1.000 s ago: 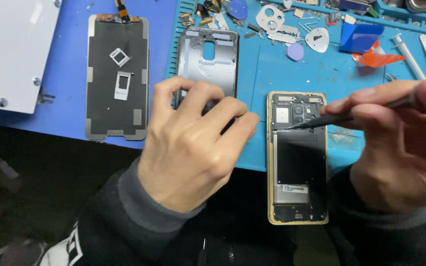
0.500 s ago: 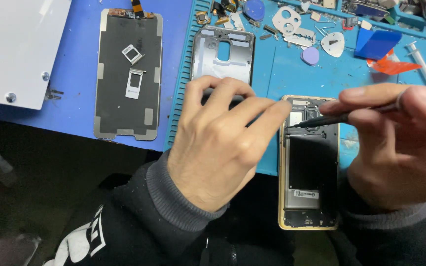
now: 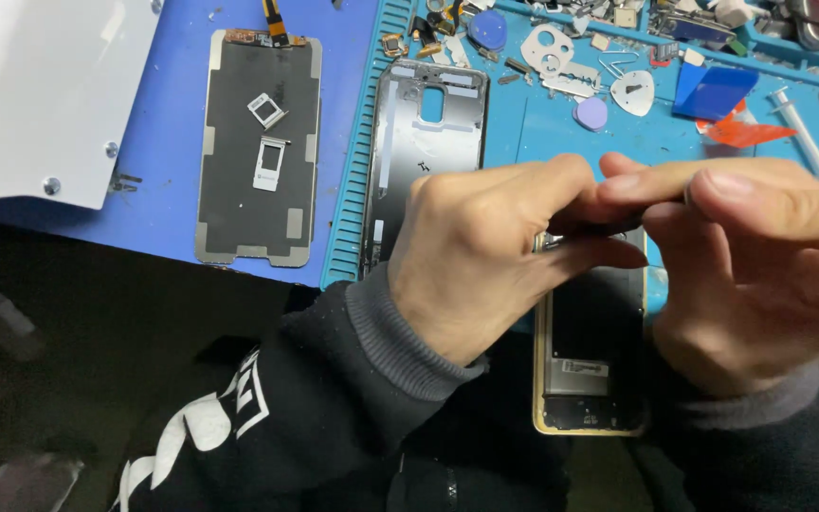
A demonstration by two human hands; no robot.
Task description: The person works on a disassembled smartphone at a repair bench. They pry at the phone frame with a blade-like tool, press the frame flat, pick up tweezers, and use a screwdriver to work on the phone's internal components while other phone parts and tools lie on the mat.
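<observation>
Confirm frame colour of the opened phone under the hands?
Gold: the opened phone has a gold rim around a dark interior, clearest along its bottom edge in the head view.

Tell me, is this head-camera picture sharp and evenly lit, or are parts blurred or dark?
Head view: the blue mat is brightly and evenly lit; the left hand and right hand, close to the lens, look slightly soft; the opened phone lies partly in their shadow; the lower left, off the table, is dark; the white panel looks pale, almost washed out.
</observation>
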